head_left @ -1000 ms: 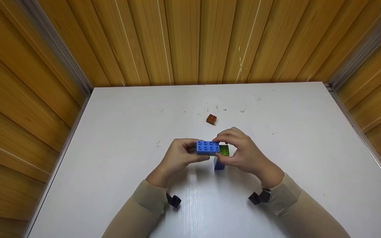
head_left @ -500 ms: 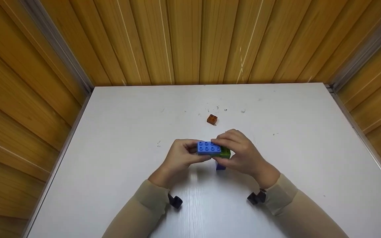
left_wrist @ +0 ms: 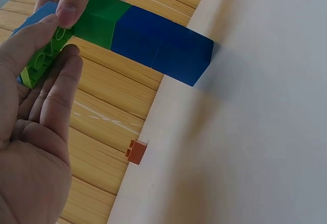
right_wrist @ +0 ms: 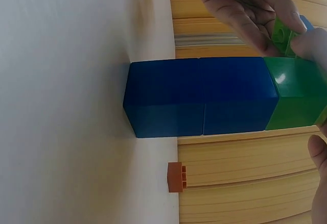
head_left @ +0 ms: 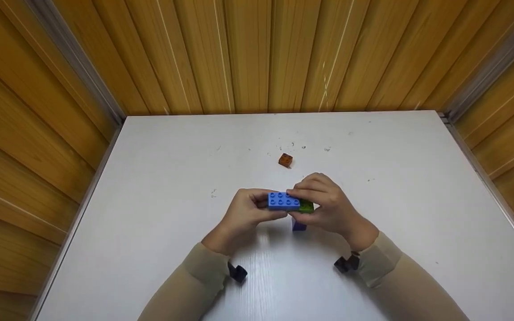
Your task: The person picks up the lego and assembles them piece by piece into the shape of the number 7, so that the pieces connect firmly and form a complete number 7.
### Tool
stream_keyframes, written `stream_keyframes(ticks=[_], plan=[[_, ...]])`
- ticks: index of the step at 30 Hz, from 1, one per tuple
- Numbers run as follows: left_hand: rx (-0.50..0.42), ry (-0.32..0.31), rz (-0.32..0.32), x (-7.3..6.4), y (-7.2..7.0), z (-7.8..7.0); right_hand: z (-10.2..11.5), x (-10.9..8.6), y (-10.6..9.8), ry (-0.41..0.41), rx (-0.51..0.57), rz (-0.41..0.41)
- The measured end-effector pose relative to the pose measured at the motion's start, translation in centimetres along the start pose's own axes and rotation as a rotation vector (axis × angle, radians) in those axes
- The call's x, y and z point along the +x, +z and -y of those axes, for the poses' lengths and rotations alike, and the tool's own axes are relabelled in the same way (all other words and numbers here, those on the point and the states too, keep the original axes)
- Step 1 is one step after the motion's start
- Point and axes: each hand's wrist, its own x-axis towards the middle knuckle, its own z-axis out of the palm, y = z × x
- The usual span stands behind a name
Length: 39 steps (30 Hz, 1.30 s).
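Observation:
Toy building bricks stand joined in a tower: two dark blue bricks (right_wrist: 199, 83) upright on the table, a green brick (right_wrist: 296, 83) on them, then a lime-green brick (left_wrist: 42, 63) jutting left, its hollow underside showing. On top lies a bright blue eight-stud brick (head_left: 283, 202), overhanging leftward. My left hand (head_left: 244, 210) grips the left end of the blue brick, thumb on the near side and fingers on the far side. My right hand (head_left: 330, 203) pinches the lime-green brick near the blue brick's right end, index fingertip over the blue studs.
A small orange-brown brick (head_left: 285, 160) lies behind the tower on the white table (head_left: 159, 178). Wood-patterned panels (head_left: 248, 58) wall the back and sides. A black wrist mount (head_left: 238, 273) hangs under the left sleeve, another mount (head_left: 346, 264) under the right.
The blue brick has shifted slightly right in view. My right fingers have closed in over the bricks' right part, hiding more of the column beneath. My left hand keeps its grip.

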Motion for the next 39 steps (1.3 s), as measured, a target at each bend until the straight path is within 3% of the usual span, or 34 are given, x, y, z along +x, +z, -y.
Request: stream_keyframes(ticks=[8,15,22,28,32,39], plan=[[0.039,-0.006,-0.044,0.0,0.1,-0.1,-0.4,-1.2,1.1,0.317,0.397,0.001],[0.061,-0.033,-0.038,0.1,0.1,-0.2,-0.6,-1.7,1.3,0.447,0.614,-0.032],[0.081,-0.079,-0.041,0.1,-0.4,-0.7,-0.4,-1.8,1.4,0.501,0.655,-0.049],[0.076,-0.074,-0.028,-0.1,-1.0,-1.2,-0.4,-1.8,1.4,0.511,0.656,-0.061],[0.018,-0.081,-0.022,-0.1,-1.2,-1.6,-0.3,-1.7,1.5,0.502,0.66,-0.064],[-0.085,-0.172,-0.039,-0.2,-0.9,-2.2,-0.2,-1.8,1.5,0.484,0.653,-0.06]])
